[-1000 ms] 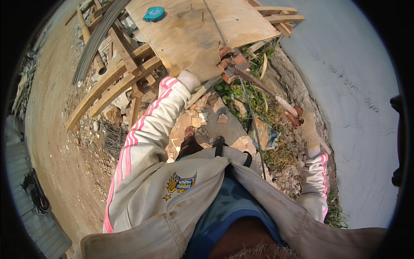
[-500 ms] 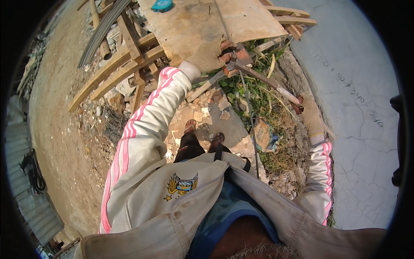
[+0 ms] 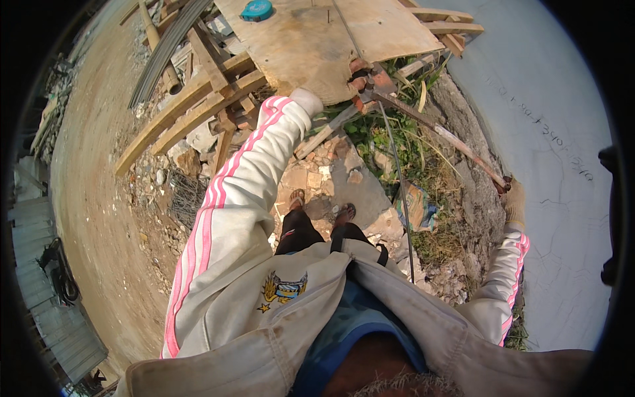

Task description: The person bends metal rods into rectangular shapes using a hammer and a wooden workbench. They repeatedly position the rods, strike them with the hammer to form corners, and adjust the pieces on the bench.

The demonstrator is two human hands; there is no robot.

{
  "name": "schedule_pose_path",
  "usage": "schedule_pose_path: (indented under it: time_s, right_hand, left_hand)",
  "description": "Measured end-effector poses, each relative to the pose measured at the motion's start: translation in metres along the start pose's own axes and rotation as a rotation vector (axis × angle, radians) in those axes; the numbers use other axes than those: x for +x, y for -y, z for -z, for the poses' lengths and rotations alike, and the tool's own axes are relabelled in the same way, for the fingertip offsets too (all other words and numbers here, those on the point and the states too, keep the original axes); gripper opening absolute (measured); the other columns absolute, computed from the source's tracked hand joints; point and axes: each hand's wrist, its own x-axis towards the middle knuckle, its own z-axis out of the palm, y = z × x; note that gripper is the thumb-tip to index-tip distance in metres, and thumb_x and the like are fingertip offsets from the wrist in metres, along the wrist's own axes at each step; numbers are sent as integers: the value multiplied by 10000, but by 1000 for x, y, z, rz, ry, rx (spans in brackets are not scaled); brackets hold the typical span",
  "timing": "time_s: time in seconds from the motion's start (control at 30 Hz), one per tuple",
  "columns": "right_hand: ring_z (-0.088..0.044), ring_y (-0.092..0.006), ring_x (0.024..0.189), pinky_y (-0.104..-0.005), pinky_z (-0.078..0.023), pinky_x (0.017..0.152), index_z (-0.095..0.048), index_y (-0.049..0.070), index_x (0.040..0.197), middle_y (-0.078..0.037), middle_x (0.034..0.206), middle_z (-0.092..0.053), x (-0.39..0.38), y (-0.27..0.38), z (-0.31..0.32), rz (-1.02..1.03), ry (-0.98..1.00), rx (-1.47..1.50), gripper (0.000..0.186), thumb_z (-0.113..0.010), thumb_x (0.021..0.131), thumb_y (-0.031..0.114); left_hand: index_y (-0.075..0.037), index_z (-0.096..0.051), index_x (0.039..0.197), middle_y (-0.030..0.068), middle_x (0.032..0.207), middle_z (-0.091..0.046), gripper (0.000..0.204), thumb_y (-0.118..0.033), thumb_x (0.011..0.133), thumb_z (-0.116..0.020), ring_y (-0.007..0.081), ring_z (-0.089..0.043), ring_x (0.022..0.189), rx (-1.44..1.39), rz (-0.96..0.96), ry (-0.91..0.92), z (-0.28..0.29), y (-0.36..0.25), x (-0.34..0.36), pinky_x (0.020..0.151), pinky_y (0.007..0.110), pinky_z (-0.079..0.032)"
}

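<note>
A thin metal rod (image 3: 401,192) runs from the wooden board (image 3: 291,46) down toward my body. My left hand (image 3: 334,83), in a tan glove with reddish-brown fingertips, is closed around the rod at the board's near edge. Right beside those fingers sits the blocky metal head of a long-handled lever tool (image 3: 456,139), its handle brown with worn pale paint. Out to the right, my gloved right hand (image 3: 514,200) grips the handle near its outer end. The tool's head partly hides how it meets the rod.
A teal tape measure (image 3: 256,10) lies on the board. Timber pieces (image 3: 192,99) and corrugated sheet (image 3: 169,46) lie to the left. A crumpled sack (image 3: 417,206) and weeds are below the handle. A cracked grey slab (image 3: 555,218) borders the right. Broken tiles (image 3: 311,175) surround my feet.
My right hand has moved outward to the right, along the lever handle toward its end. The left hand keeps its hold beside the tool's head. The whole view has shifted slightly.
</note>
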Motion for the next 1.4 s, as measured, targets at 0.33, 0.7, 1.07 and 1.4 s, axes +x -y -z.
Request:
schedule_pose_path:
  time_s: [0.33,0.7,1.07,1.4]
  right_hand:
    - [-707,-407,966,-488,-546,831,-681,26,1214,-208,1023,-745,-107,30,10,-97,-174,-408,438,-708,897,327]
    - [-679,-436,997,-526,-521,827,-689,39,1107,-222,1039,-724,-245,86,-30,-330,-257,-395,371,-425,1018,285]
    - [-703,-417,988,-530,-562,795,-629,61,1185,-219,1039,-730,-387,265,-89,-646,-201,-475,317,-475,992,260]
    - [-604,-198,691,-343,-473,658,-662,-34,1242,-45,811,-666,-411,267,-68,-393,-389,506,676,-698,909,554]
  left_hand:
    - [-80,-604,1315,197,1192,-656,463,-357,943,-610,401,-643,1080,14,-23,44,9,0,-2,930,463,-496]
    - [-25,-519,1318,112,1039,-685,555,-433,977,-676,235,-707,954,-1484,648,420,-18,-97,-233,785,344,-594]
    - [-8,-627,1154,14,684,-544,346,-322,1009,-641,134,-532,491,-1540,516,653,68,24,-353,436,268,-463]
    - [17,-703,1051,46,713,-602,305,-275,985,-648,137,-582,676,-787,299,393,71,30,-355,590,318,-465]
